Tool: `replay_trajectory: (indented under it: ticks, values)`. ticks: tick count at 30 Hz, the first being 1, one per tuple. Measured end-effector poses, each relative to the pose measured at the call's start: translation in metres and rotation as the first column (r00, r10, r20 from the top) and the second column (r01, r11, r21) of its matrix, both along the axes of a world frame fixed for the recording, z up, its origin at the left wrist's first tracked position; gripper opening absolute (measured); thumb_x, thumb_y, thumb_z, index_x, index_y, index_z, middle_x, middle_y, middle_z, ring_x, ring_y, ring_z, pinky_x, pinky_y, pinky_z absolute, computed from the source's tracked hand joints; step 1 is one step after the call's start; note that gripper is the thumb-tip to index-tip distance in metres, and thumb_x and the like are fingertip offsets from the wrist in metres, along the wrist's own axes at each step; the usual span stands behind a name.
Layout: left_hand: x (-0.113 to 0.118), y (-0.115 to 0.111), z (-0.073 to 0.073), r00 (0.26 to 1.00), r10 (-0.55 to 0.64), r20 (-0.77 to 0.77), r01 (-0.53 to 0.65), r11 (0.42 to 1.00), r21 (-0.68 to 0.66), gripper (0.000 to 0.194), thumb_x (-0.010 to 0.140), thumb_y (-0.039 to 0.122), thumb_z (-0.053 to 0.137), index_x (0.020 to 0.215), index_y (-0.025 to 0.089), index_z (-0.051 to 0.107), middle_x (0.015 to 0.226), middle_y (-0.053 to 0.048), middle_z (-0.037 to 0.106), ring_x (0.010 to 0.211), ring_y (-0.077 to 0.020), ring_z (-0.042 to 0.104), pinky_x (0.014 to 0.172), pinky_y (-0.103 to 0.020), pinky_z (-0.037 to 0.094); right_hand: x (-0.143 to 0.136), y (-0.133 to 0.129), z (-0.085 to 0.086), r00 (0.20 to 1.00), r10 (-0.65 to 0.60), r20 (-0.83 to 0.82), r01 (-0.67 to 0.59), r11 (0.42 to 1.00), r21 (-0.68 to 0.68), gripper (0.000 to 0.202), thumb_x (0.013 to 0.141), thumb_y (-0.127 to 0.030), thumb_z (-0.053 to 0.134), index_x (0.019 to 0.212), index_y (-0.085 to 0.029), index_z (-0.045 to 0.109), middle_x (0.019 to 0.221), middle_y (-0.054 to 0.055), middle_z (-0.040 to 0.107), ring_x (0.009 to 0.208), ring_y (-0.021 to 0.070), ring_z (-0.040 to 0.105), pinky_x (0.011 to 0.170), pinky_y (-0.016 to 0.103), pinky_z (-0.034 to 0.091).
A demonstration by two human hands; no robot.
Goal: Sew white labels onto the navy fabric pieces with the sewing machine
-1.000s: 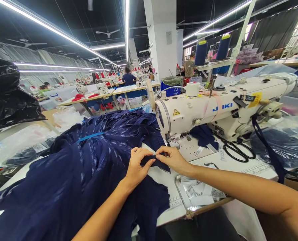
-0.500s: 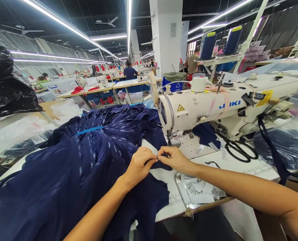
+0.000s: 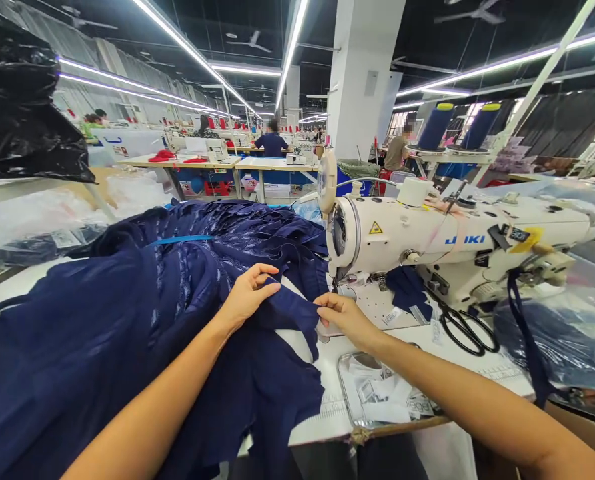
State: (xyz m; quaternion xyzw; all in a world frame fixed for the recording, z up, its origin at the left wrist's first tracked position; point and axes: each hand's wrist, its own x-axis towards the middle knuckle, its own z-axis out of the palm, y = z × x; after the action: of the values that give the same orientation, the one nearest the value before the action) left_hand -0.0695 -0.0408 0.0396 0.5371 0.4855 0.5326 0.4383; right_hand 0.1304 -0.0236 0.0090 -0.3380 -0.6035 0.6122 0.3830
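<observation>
A strip of navy fabric is stretched between my two hands, in front of the sewing machine's needle end. My left hand holds its left end between thumb and fingers. The right corner is pinched in the fingertips of my right hand. A large heap of navy garments spreads over the left of the table and hangs past its front edge. The white sewing machine stands just beyond my right hand. What lies under its presser foot is hard to make out.
Black-handled scissors lie by the machine base. A metal tray holding white labels sits near the table's front edge. Bagged navy cloth is at the right. Thread cones stand behind. A black plastic bag hangs at upper left.
My hands were together at one fabric edge. Now they are apart: the left has moved left and up, and the fabric is spread between them. The camera view has also shifted.
</observation>
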Motion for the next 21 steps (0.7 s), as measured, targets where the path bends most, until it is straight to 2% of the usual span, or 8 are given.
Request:
replay_trajectory:
  ticks: [4,14,17,21]
  values:
    - [0.002,-0.001,-0.002,0.991,0.072,0.115,-0.076,0.997,0.034,0.034,0.057,0.029,0.072,0.083,0.018,0.054,0.056,0.006,0.056,0.050,-0.0088,0.052,0.051,-0.020,0.041,-0.003,-0.002,-0.003,0.999,-0.016,0.043,0.015,1.000,0.025,0.015,0.063,-0.029,0.057,0.071,-0.016,0.057,0.048,-0.007,0.045,0.048,0.0082,0.040,0.052,0.024,0.031]
    - [0.004,0.000,-0.007,0.988,0.086,0.127,-0.094,0.994,0.060,0.030,0.059,0.031,0.069,0.082,0.018,0.054,0.056,0.005,0.056,0.051,-0.0106,0.053,0.051,-0.022,0.042,-0.004,-0.004,-0.009,0.994,-0.008,0.113,0.003,0.999,0.049,0.018,0.065,-0.033,0.056,0.075,-0.017,0.056,0.050,-0.005,0.045,0.049,0.0097,0.041,0.052,0.024,0.032]
    - [0.005,-0.001,-0.008,0.990,0.093,0.106,-0.101,0.992,0.077,0.029,0.059,0.031,0.068,0.081,0.017,0.055,0.056,0.005,0.057,0.052,-0.0107,0.053,0.052,-0.022,0.041,-0.004,-0.004,-0.009,0.983,-0.089,0.161,0.067,0.988,0.141,0.019,0.065,-0.033,0.057,0.077,-0.018,0.058,0.056,-0.004,0.047,0.052,0.0104,0.041,0.052,0.025,0.033]
    - [0.010,-0.002,-0.011,0.996,0.070,0.052,-0.075,0.994,0.086,0.026,0.062,0.030,0.066,0.081,0.017,0.055,0.057,0.004,0.056,0.051,-0.0104,0.052,0.051,-0.022,0.040,-0.009,-0.003,-0.007,0.968,-0.203,0.145,0.148,0.936,0.321,0.015,0.065,-0.030,0.057,0.074,-0.019,0.062,0.073,0.000,0.054,0.064,0.0122,0.045,0.064,0.027,0.036]
